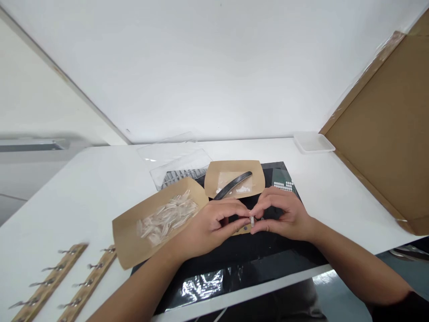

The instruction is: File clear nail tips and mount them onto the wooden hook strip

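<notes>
My left hand [211, 223] and my right hand [283, 214] meet over a black mat [254, 259], fingertips pinched together on a small clear-white piece [252, 220]. A brown paper tray [134, 237] just left of my left hand holds several clear plastic pieces [167, 217]. Behind my hands a second brown paper tray [234, 172] holds a black curved tool [233, 184] and small white bits. A sheet of white dots [283, 184] lies on the mat beside my right hand.
Two wooden strips with metal hooks [63, 281] lie at the front left of the white table. Clear plastic bags [177, 165] sit behind the trays. A white shallow tray [313, 142] stands at the back right beside a large cardboard panel [385, 134].
</notes>
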`<state>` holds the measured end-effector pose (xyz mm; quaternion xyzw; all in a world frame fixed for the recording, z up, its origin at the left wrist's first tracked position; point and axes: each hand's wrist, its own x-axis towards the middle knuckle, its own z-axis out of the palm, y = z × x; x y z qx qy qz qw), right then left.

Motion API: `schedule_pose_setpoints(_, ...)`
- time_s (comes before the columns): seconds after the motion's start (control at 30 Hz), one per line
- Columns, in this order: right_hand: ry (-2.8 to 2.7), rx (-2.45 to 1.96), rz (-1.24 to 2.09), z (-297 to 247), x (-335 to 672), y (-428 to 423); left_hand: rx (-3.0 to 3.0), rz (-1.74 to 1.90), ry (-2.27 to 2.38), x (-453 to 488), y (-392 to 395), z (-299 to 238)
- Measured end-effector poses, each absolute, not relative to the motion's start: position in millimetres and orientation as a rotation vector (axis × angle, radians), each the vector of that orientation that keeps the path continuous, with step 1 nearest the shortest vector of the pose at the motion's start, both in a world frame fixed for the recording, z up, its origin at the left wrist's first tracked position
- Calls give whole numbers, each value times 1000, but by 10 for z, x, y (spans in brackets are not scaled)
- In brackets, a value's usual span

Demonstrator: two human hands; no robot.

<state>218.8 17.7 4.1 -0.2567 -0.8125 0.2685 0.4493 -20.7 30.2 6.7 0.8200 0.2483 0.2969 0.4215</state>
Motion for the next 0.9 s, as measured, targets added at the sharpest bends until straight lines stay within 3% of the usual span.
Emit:
schedule_pose_setpoints(0.5, -2127, -697, 722, 117, 2249, 167, 2110, 915, 786, -211, 285, 75)
schedule_pose_setpoints(0.9, -2028, -801, 1148, 89, 2258, 163, 2291, 958, 811, -178, 261, -60)
